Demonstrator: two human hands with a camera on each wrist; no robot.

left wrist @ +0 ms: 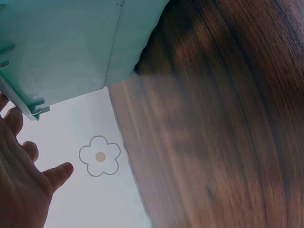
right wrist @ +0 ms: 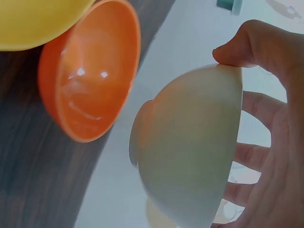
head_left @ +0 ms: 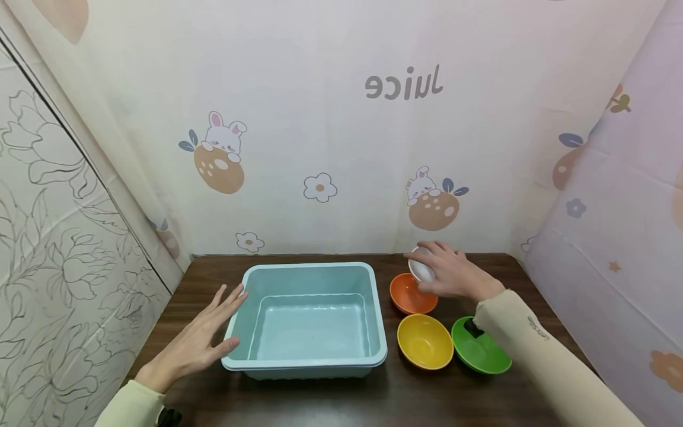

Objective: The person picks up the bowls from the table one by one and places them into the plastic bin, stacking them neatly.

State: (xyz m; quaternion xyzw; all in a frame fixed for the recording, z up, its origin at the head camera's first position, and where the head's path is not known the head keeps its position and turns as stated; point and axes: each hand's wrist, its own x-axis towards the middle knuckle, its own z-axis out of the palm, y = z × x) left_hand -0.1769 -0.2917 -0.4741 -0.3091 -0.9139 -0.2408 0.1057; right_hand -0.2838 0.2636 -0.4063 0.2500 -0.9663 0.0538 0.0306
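In my right hand [head_left: 450, 273] is a white bowl [right wrist: 190, 142], gripped at its rim by thumb and fingers. It is held up behind and above an orange bowl [head_left: 408, 296] at the back right. My left hand [head_left: 197, 341] has its fingers spread, with fingertips right at the left rim of a pale blue plastic basin [head_left: 315, 363]. The left wrist view shows this hand [left wrist: 21, 175] beside the basin's outer wall [left wrist: 61, 52], the thumb held apart.
A yellow bowl [head_left: 425, 342] stands in front of the orange one, right of the basin. Under the right forearm sits a green bowl [head_left: 482, 354]. The dark wooden table [head_left: 320, 403] ends at a patterned curtain [head_left: 331, 136] behind; more patterned cloth hangs on both sides.
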